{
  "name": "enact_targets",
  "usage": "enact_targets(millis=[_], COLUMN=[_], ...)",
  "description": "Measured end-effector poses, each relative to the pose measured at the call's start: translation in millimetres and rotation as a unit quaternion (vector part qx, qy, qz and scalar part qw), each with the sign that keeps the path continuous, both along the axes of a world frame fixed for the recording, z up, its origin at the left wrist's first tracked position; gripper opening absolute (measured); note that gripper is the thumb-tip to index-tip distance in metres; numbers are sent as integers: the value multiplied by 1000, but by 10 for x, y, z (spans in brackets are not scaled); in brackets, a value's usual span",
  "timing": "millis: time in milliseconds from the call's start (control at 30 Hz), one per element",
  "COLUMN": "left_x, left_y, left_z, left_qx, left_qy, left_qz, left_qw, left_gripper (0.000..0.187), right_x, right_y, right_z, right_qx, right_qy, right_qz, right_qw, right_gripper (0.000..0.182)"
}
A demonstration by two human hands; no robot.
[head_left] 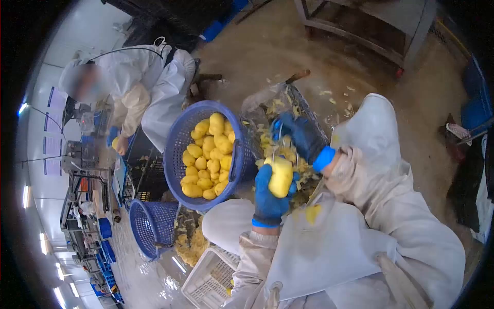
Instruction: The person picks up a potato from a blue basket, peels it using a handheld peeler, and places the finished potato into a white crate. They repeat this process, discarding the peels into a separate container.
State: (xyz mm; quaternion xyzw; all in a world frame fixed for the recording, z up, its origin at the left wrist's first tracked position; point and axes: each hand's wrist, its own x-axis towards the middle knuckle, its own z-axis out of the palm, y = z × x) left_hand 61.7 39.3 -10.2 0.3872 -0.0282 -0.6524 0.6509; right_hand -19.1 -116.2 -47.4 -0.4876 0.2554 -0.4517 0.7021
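Note:
My left hand (269, 200), in a blue glove, is wrapped round a peeled yellow potato (281, 177) and holds it over a heap of peelings. Just above the potato's far end, my right hand (304, 138), gloved in darker blue, grips a peeler (278, 146); its thin metal part shows at the potato, and the handle is mostly hidden by the fingers. Left of both hands stands a blue plastic basket (175, 160) full of peeled potatoes (208, 154). Beneath my hands, peelings (309, 181) lie in a lined container.
A smaller blue basket (163, 219) and a white crate (203, 286) stand at lower left, near peelings (193, 246) on the floor. A co-worker (134, 82) in white sits at upper left, holding a potato beside a black crate (146, 167). A metal table (383, 20) stands beyond.

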Motion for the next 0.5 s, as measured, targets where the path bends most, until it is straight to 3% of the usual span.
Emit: enact_targets(millis=[100, 167, 233, 300, 333, 367, 433, 467, 500], left_x=[-5, -58, -79, -37, -62, -46, -93, -115, -124], left_y=[-30, -52, -34, -43, -42, -63, -69, -91, -122], left_z=[70, -4, -59, -28, 71, 71, 28, 10, -5], left_qx=[21, -1, -29, 16, 17, 16, 26, 25, 14], left_qy=[-23, -12, -82, -20, -1, -3, -14, -12, -19], left_qz=[26, 107, 82, 52, 68, 67, 127, 126, 120], left_qw=[999, 994, 993, 998, 998, 998, 991, 992, 993], left_gripper=[41, 39, 36, 32, 29, 29, 29, 29, 29], right_x=[29, -34, 43, -4, -171, -119, -20, 37, 55], right_y=[-11, 194, 210, -31, -167, -118, 170, 286, 211], right_z=[80, 112, -65, -201, -115, -68, -7, -88, -152], right_qx=[-13, 10, 12, 16, 55, 54, 33, -66, -68], right_qy=[-15, 22, 47, -19, 94, 92, 22, 87, 86], right_qz=[-34, -30, 2, -91, -86, -86, -56, -15, -19], right_qw=[999, 999, 999, 996, 990, 991, 998, 994, 994], right_gripper=[37, 38, 39, 38, 27, 27, 28, 29, 29])
